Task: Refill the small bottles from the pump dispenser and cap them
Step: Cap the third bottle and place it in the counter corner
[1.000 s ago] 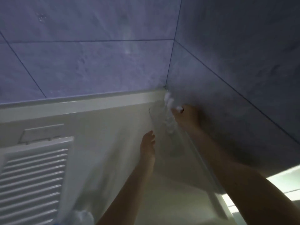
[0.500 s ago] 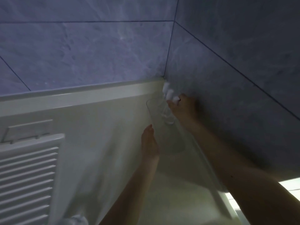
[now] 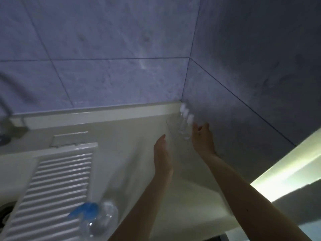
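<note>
Small bottles (image 3: 184,122) upright in corner row, white caps up; both hands (image 3: 202,138) relaxed, holding nothing

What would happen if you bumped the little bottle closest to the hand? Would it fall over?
Probably yes. The nearest small bottle looks tall and narrow, so a nudge from the right hand could tip it. It stands close in line with two others, so it might knock them too. It looks clear and likely light, so it would slide easily on the smooth white ledge.
</note>
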The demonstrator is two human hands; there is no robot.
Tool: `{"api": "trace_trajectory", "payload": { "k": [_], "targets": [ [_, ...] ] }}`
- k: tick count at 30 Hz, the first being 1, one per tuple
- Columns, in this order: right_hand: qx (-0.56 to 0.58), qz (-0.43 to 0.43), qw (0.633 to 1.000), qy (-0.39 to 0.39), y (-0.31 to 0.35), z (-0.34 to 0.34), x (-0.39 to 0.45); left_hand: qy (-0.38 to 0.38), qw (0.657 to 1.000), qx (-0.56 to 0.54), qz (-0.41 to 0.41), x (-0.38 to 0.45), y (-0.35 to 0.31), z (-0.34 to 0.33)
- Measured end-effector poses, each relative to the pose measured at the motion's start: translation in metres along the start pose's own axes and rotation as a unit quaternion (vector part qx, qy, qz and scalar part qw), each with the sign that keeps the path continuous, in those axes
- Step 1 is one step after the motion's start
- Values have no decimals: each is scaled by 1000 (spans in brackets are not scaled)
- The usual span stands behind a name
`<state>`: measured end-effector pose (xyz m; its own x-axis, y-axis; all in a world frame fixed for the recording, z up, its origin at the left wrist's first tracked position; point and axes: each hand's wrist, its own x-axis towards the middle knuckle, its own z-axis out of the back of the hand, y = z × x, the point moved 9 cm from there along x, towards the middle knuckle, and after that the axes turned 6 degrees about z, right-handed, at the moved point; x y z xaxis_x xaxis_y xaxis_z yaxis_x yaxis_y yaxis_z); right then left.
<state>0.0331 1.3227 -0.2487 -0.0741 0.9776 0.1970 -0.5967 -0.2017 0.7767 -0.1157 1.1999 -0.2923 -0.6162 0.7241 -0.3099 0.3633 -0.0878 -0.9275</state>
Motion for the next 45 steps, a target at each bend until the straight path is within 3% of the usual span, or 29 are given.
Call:
{"api": "trace_trajectory", "payload": {
  "k": [4, 8, 12, 14, 19, 24, 27, 35, 45],
  "targets": [
    [8, 42, 998, 56, 34, 7, -37, 40, 994, -60, -78, -64, -53, 31],
    [-44, 115, 986, 111, 74, -8, -81, -6, 979, -87, -184, -121, -107, 93],
    [-25, 126, 971, 202, 92, -46, -128, -48, 963, -83, -253, -156, -136, 168],
    [-11, 110, 956, 273, 97, -71, -157, -84, 963, -83, -241, -161, -130, 213],
    [9, 17, 901, 434, 89, -124, -230, -134, 978, -96, -126, -160, -60, 288],
    [39, 83, 847, 524, 87, -149, -279, -113, 990, -86, -17, -160, 8, 298],
    [30, 121, 846, 518, 85, -160, -289, -75, 994, -76, 33, -150, 27, 287],
    [49, 144, 881, 448, 96, -166, -287, -63, 995, -63, 44, -138, 39, 284],
    [50, 191, 897, 395, 141, -115, -301, -75, 996, -35, -28, -191, -15, 276]
  ]
}}
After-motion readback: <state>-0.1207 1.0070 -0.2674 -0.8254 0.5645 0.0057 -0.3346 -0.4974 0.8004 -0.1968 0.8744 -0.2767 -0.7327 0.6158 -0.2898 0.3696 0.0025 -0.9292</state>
